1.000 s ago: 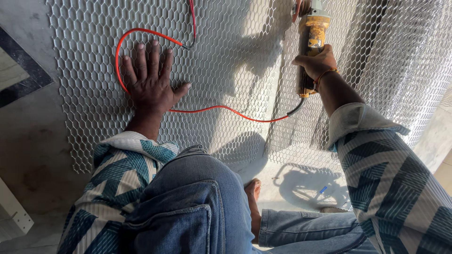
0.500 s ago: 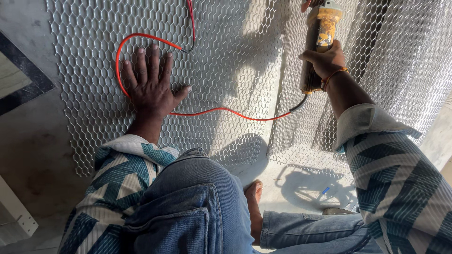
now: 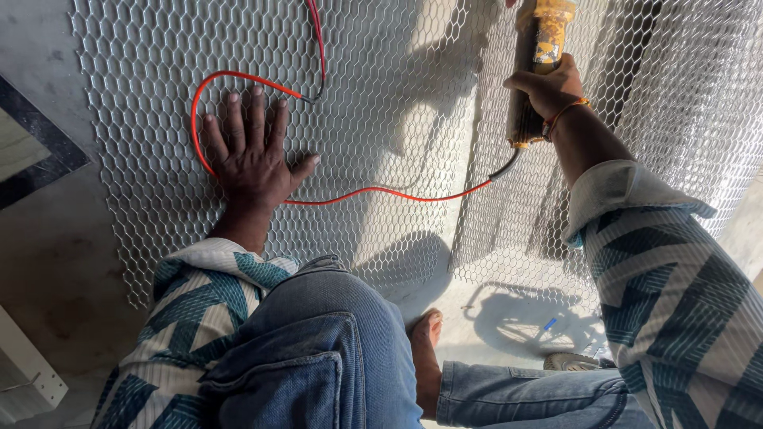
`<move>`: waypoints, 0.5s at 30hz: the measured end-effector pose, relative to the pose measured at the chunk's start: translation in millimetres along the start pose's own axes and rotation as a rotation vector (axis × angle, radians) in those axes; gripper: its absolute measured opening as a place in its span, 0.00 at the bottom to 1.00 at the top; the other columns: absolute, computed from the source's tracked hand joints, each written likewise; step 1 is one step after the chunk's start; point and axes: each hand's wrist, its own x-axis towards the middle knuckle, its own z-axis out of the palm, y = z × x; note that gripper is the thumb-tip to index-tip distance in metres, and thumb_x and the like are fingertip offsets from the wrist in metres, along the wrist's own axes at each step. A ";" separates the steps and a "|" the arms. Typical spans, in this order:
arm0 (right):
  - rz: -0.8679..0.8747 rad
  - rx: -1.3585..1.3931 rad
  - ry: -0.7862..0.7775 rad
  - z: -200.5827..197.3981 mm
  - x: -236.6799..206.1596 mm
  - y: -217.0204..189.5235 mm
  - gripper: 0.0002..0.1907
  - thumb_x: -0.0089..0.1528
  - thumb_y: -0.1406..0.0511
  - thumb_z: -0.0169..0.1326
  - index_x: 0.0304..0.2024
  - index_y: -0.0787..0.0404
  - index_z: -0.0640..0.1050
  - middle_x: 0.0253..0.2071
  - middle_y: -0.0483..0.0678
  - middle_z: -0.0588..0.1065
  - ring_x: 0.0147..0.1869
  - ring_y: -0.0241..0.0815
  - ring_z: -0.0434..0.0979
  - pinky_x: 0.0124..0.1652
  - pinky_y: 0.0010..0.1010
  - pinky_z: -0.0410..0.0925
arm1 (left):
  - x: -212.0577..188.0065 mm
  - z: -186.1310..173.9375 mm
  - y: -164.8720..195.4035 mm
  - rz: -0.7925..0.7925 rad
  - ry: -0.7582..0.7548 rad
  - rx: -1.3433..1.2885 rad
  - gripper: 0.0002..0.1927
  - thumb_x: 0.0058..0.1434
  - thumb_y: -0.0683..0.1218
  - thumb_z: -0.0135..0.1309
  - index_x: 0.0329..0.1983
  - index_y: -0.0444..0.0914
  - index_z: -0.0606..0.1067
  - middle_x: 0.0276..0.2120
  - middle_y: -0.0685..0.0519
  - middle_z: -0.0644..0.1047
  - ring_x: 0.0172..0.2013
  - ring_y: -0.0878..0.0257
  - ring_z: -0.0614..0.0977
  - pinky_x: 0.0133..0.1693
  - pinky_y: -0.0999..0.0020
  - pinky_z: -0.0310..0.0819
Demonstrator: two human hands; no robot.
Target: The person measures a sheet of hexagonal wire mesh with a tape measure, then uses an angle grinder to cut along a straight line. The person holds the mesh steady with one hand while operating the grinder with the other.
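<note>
Wire mesh (image 3: 413,95), silver and hexagon-patterned, is spread flat across a grey concrete surface (image 3: 56,262) and fills most of the head view. Two overlapping sheets seem to be laid, since a second edge runs down the right of the middle, though this cannot be told for certain.

One power tool (image 3: 536,71), yellow and worn, is seen at the top right, held lengthwise against the mesh. One red cable (image 3: 373,193) is led from its lower end leftward across the mesh, is looped around the left hand (image 3: 254,159), and is carried up out of view at the top.

Two hands are counted. The left hand is laid open and flat, fingers spread, palm pressed on the mesh at the left, inside the cable's loop; the cable is passed just beside the thumb and the little finger. The right hand (image 3: 552,87) is closed around the body of the power tool, well apart from the left hand, with an orange thread band (image 3: 564,115) worn at its wrist.

Both arms are covered by sleeves patterned in teal and white (image 3: 668,286). One bent knee in blue jeans (image 3: 318,349) is seen at the bottom middle, and one bare foot (image 3: 425,357) is set on the mesh just beside it. A small blue object (image 3: 550,324) is lying near the foot.
</note>
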 end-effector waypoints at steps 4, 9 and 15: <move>0.011 -0.019 0.012 3.2 3.0 -3.8 0.40 0.53 0.61 0.69 0.61 0.59 0.61 0.49 0.52 0.76 0.50 0.49 0.83 0.46 0.53 0.80 | 0.0 4.3 -2.3 -0.008 -0.017 0.000 0.53 0.58 0.82 0.31 0.82 0.54 0.44 0.82 0.51 0.33 0.79 0.47 0.30 0.71 0.34 0.14; 0.011 -0.065 0.024 7.9 3.3 -10.3 0.40 0.53 0.61 0.70 0.61 0.60 0.62 0.49 0.53 0.76 0.49 0.49 0.84 0.46 0.51 0.80 | 0.0 10.7 -9.7 -0.004 -0.021 -0.042 0.53 0.59 0.82 0.31 0.82 0.54 0.44 0.81 0.51 0.34 0.79 0.46 0.30 0.70 0.33 0.14; 0.000 -0.050 0.024 11.0 -2.8 -18.9 0.41 0.53 0.62 0.70 0.61 0.60 0.60 0.49 0.53 0.76 0.49 0.49 0.84 0.45 0.52 0.80 | -1.7 20.1 -17.2 0.002 -0.027 -0.068 0.53 0.60 0.81 0.32 0.83 0.54 0.46 0.82 0.50 0.35 0.79 0.45 0.31 0.71 0.32 0.16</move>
